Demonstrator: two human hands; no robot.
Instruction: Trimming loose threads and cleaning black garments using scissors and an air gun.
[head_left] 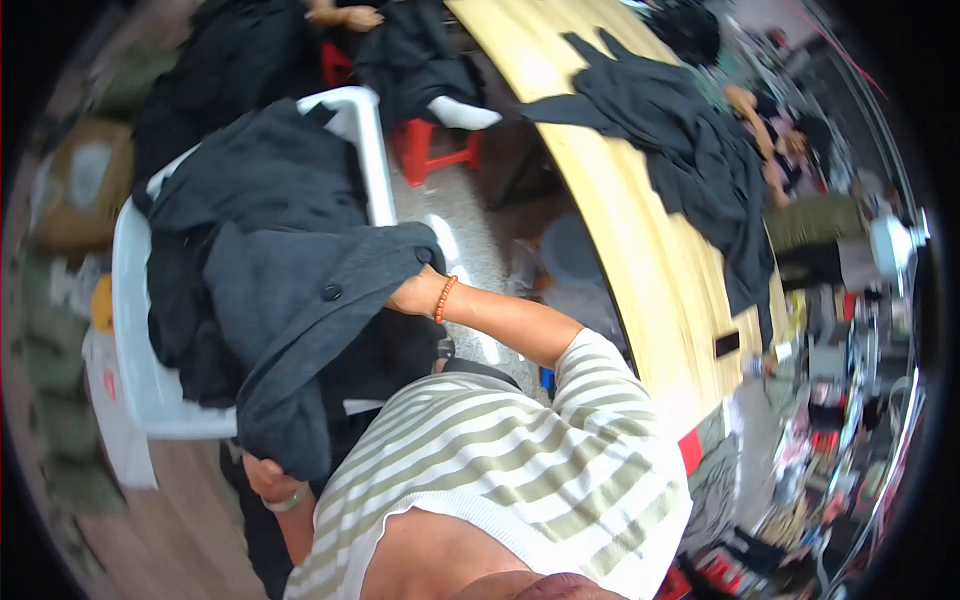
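Head view: left grip (268, 478), right grip (412, 292) clenched on dark garment (275, 285) across bin rim (185, 427) — floor gap (422, 212) between bin and table (622, 205).

Floor gap (462, 250): open between bin (378, 165) and table (625, 240); the right forearm (510, 318) crosses its near end, 1 red stool (440, 150) and a white-socked foot (462, 112) block the far end.
Bin mouth: heaped dark clothes (270, 160) fill it; the grey garment (290, 260) between left hand (268, 478) and right hand (415, 291) bars the near right corner.
Table: a bare strip runs along the bin-side edge, cut by dark cloth (555, 108) farther up; dark garments (690, 150) obstruct the opposite side.
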